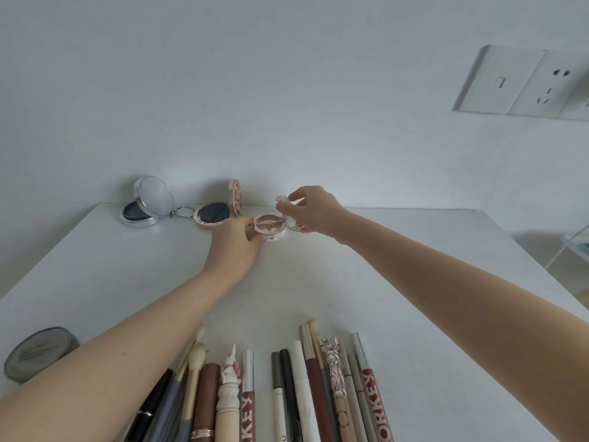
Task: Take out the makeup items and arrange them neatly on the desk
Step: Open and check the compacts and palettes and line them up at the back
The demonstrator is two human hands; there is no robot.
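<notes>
A small round rose-gold compact (270,227) sits on the white desk (134,269) near the back wall. My left hand (234,247) grips its base from the left. My right hand (310,209) pinches its raised white lid (282,200) at the top, holding it open. To the left stand an open silver compact (146,204) and an open rose-gold compact (220,209) with its lid upright. A row of lipsticks, pencils and brushes (287,387) lies along the near edge.
A grey round lid (39,352) lies at the near left of the desk. A key ring (182,212) sits between the two open compacts. A wall socket (522,81) is at upper right. The desk's right edge (541,269) drops off to a floor area.
</notes>
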